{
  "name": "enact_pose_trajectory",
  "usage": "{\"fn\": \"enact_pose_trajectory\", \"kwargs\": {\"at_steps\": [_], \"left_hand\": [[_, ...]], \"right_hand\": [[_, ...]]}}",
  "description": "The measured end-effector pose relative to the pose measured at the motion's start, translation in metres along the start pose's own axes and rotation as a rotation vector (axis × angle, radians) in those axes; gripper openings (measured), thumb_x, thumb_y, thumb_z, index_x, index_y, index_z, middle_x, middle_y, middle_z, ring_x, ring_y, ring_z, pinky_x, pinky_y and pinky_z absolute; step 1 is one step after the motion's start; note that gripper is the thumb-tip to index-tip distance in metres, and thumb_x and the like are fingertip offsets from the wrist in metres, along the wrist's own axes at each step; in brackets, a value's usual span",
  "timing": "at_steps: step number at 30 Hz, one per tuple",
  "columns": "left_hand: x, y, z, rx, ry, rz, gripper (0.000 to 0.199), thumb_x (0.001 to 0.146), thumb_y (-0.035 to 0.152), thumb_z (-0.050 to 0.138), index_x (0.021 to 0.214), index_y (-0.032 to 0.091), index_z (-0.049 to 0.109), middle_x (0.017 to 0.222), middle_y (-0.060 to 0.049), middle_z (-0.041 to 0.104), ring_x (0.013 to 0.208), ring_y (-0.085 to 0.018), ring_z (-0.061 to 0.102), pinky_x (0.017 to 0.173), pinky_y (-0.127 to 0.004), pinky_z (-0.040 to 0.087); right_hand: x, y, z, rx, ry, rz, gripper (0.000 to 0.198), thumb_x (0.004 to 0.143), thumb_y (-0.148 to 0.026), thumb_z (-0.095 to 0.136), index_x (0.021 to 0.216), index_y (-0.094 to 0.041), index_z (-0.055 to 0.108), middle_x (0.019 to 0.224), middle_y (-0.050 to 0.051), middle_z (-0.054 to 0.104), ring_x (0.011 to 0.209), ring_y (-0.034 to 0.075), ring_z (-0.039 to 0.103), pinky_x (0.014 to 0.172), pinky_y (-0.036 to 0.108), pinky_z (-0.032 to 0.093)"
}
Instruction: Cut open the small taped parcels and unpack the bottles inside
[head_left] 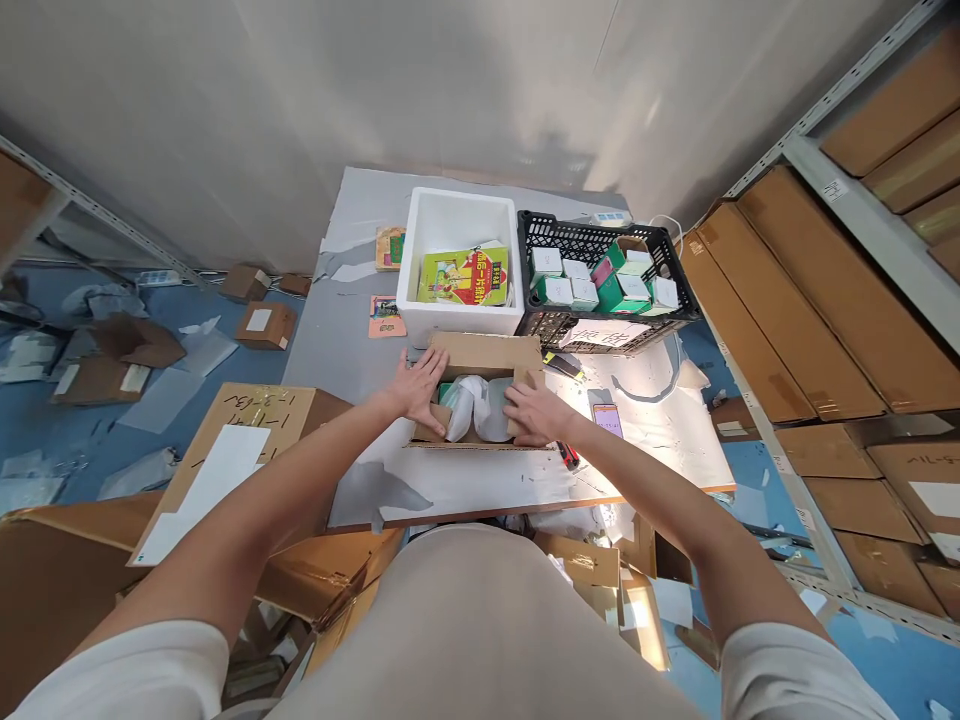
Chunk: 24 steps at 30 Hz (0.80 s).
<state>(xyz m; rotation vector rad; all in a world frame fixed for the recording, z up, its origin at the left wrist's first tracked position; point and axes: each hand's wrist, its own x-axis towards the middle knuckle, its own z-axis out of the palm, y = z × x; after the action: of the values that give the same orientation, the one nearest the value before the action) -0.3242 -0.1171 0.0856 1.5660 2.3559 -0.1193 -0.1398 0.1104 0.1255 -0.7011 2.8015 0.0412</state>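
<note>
Between my hands a small open cardboard box (487,350) sits on the table, its back flap standing up. Inside it lies a bundle in white plastic wrap (469,405), and a bit of something green shows at its left. My left hand (418,388) is open, with thumb and fingers spread over the box's left end. On the opposite end rests my right hand (534,410), fingers apart across the right flap. A red and black tool (568,456) lies close to the right wrist, partly hidden. Behind that hand is a yellow and black cutter (562,366).
A white foam box (461,318) with green and red printed packets and a black crate (536,325) of small white and green cartons stand behind. A phone (607,420) lies at right. A large carton (247,410) adjoins the table's left; shelving with cartons (810,300) is right.
</note>
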Motion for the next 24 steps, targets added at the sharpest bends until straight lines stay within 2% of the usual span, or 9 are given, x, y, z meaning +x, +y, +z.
{"fn": "enact_pose_trajectory", "kwargs": {"at_steps": [4,7,9,12,14,16,18,21,24], "left_hand": [[0.0,-0.007,0.002,-0.026,-0.049,0.011,0.143,0.047,0.075,0.064,0.148,0.005,-0.008,0.154,-0.027,0.005,0.143,-0.042,0.002,0.106,-0.068,-0.004],[-0.001,-0.015,0.003,-0.031,-0.057,0.028,0.133,0.054,0.066,0.066,0.149,0.008,-0.006,0.155,-0.025,0.007,0.143,-0.041,0.004,0.106,-0.068,-0.001],[-0.002,-0.018,0.005,-0.031,-0.041,0.033,0.124,0.058,0.058,0.067,0.15,0.011,-0.003,0.155,-0.024,0.009,0.143,-0.041,0.005,0.106,-0.069,0.002],[-0.004,-0.017,0.006,-0.03,-0.018,0.048,0.121,0.058,0.052,0.069,0.15,0.014,0.0,0.156,-0.022,0.01,0.143,-0.04,0.006,0.107,-0.068,0.005],[-0.005,-0.014,0.004,-0.025,-0.021,0.049,0.121,0.058,0.052,0.069,0.15,0.016,0.0,0.156,-0.022,0.008,0.143,-0.04,0.006,0.107,-0.067,0.005],[-0.008,-0.012,0.003,-0.023,-0.034,0.046,0.122,0.059,0.055,0.068,0.15,0.016,-0.003,0.156,-0.022,0.006,0.143,-0.04,0.005,0.107,-0.068,0.005],[-0.01,-0.012,0.002,-0.032,-0.045,0.051,0.131,0.054,0.062,0.068,0.15,0.014,-0.007,0.156,-0.024,0.002,0.143,-0.042,0.002,0.105,-0.07,0.005],[-0.015,-0.014,0.003,-0.048,-0.056,0.078,0.145,0.043,0.073,0.068,0.148,0.011,-0.011,0.155,-0.026,-0.002,0.142,-0.045,-0.001,0.103,-0.072,0.002],[-0.02,-0.017,0.007,-0.053,-0.041,0.098,0.15,0.04,0.077,0.066,0.147,0.008,-0.013,0.154,-0.028,-0.004,0.142,-0.046,-0.003,0.103,-0.072,-0.001]], "right_hand": [[-0.051,-0.003,-0.001,0.119,0.176,0.25,0.046,0.08,-0.052,0.054,0.107,-0.015,0.06,0.124,0.018,0.05,0.117,0.033,0.043,0.108,0.058,0.015],[-0.09,-0.007,0.021,0.162,0.247,0.522,0.042,0.081,-0.039,0.052,0.117,-0.018,0.057,0.131,0.017,0.049,0.127,0.035,0.037,0.108,0.062,0.014],[-0.102,-0.008,0.038,0.219,0.216,0.61,0.039,0.083,-0.031,0.048,0.12,-0.02,0.057,0.132,0.015,0.052,0.131,0.035,0.036,0.106,0.065,0.012],[-0.093,-0.005,0.053,0.414,0.109,0.61,0.036,0.09,-0.022,0.036,0.118,-0.02,0.058,0.124,0.012,0.061,0.12,0.028,0.052,0.105,0.053,0.029],[-0.077,-0.001,0.051,0.533,0.043,0.671,0.036,0.093,-0.024,0.031,0.12,-0.02,0.055,0.115,0.011,0.066,0.107,0.024,0.06,0.092,0.04,0.043],[-0.062,0.003,0.042,0.591,-0.03,0.761,0.036,0.093,-0.033,0.037,0.124,-0.02,0.051,0.109,0.01,0.069,0.099,0.024,0.064,0.079,0.034,0.047],[-0.053,0.004,0.031,0.602,-0.11,0.779,0.052,0.086,-0.045,0.051,0.131,-0.021,0.045,0.11,0.012,0.068,0.096,0.027,0.065,0.076,0.034,0.047],[-0.05,-0.003,0.025,0.592,-0.21,0.677,0.091,0.07,-0.058,0.066,0.144,-0.021,0.029,0.12,0.017,0.063,0.106,0.033,0.061,0.083,0.041,0.045],[-0.05,-0.02,0.039,0.468,-0.175,0.649,0.121,0.056,-0.06,0.076,0.15,-0.019,0.011,0.142,0.023,0.043,0.131,0.039,0.04,0.1,0.055,0.033]]}}
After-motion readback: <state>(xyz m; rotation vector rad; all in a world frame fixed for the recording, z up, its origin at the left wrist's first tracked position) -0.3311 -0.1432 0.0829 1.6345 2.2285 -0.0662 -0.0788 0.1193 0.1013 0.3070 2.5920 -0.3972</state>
